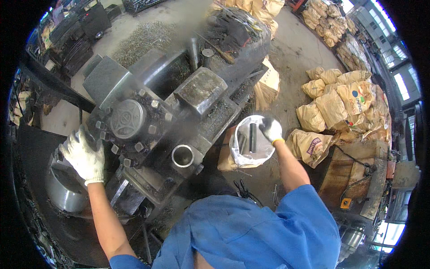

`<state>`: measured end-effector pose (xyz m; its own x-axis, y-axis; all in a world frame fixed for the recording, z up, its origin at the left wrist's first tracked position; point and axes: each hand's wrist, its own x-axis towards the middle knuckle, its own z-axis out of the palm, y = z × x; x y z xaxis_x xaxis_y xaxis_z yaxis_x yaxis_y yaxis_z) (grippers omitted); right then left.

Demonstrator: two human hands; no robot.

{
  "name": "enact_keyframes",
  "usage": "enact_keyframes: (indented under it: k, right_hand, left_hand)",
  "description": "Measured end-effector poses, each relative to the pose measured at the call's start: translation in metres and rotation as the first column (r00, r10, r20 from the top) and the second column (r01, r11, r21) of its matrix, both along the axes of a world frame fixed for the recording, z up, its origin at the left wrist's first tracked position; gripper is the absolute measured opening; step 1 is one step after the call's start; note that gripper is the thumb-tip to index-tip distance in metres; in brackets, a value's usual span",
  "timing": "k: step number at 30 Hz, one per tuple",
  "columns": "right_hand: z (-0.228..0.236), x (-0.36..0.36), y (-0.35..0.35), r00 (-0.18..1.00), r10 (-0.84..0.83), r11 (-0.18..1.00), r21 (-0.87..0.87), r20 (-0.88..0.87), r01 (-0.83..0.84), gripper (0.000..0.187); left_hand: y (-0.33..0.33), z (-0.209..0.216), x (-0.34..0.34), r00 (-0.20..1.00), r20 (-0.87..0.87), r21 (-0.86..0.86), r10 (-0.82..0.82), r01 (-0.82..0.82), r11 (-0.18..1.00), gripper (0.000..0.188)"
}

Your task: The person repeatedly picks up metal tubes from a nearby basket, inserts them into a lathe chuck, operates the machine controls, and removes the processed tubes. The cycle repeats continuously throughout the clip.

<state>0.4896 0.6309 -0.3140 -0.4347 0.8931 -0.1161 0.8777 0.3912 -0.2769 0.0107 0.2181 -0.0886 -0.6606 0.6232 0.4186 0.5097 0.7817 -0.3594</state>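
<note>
My left hand (84,156), in a white knit glove, is open with its fingers spread beside the bolted square tool post (128,119) of a lathe. Below that hand is a shiny round metal chuck (67,190). Over the right rim of a white-lined bag (244,159) hangs my right hand (271,130), gloved too, with darkened fingertips. Its fingers look loosely apart, with nothing visible in them. Inside the bag lie a dark metal bar (253,138), close to those fingers, and a greyer piece (242,142) to its left.
An upright hollow metal ring (182,155) sits on the machine's near end. A blocky metal part (201,89) and shavings cover the carriage. Stuffed paper sacks (333,105) are piled at right, beside a wooden crate (349,177). Metal chips (145,42) lie heaped on the far floor.
</note>
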Motion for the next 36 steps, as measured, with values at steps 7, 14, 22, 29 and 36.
enact_keyframes:
  k: [7,14,22,29,36]
  right_hand:
    - [0.264,-0.171,-0.141,0.385,0.785,0.511,0.156,-0.485,-0.846,0.073]
    - [0.307,-0.236,-0.158,0.066,0.818,0.224,0.211,-0.571,-0.952,0.049]
    - [0.381,-0.422,-0.129,0.065,0.977,0.009,0.264,0.205,-0.964,0.044]
    - [0.263,-0.517,-0.129,0.001,0.936,-0.031,0.087,0.351,-0.996,0.034]
    - [0.184,-0.557,-0.113,-0.214,0.975,-0.190,-0.277,0.059,-0.942,0.046]
  left_hand:
    - [0.001,0.002,-0.004,0.996,0.062,0.096,-0.058,0.052,0.994,0.075]
    - [-0.033,0.016,0.038,0.918,-0.109,0.487,-0.382,0.385,0.784,0.066]
    - [-0.177,-0.123,0.203,0.681,0.717,0.672,-0.147,-0.620,0.406,0.021]
    - [-0.289,-0.211,0.286,0.835,0.545,0.289,-0.076,-0.272,-0.918,0.063]
    - [-0.356,-0.209,0.297,0.888,0.450,0.254,-0.089,-0.222,-0.941,0.046]
